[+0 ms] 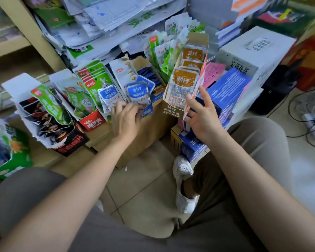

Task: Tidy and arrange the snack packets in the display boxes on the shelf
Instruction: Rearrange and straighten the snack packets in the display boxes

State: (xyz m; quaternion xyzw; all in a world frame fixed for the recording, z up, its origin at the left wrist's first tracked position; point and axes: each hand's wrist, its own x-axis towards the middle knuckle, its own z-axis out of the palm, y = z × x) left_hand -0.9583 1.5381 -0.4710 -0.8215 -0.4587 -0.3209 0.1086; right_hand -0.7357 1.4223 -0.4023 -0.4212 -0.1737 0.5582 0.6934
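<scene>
Left hand pinches two blue packets by their bottom edges. They stand upright and fanned with labels to the camera, over the front edge of the brown carton. Just behind them is the open blue display box, its long axis running away from the camera.

Right hand grips the orange display box at its lower right corner, thumb on the front, fingers curled round the side wall. The box is at the carton's right edge, tilted, with its long axis rising up and away. The orange packets are filed along it, faces forward.

Crowding the left: a red-fronted box of green packets, then a black box leaning forward. Behind are tall green-white packets and a sagging pile of papers and bags. Right of the orange box are a pink sheet, a blue carton and a white carton. Below are a white shoe and a tiled floor.
</scene>
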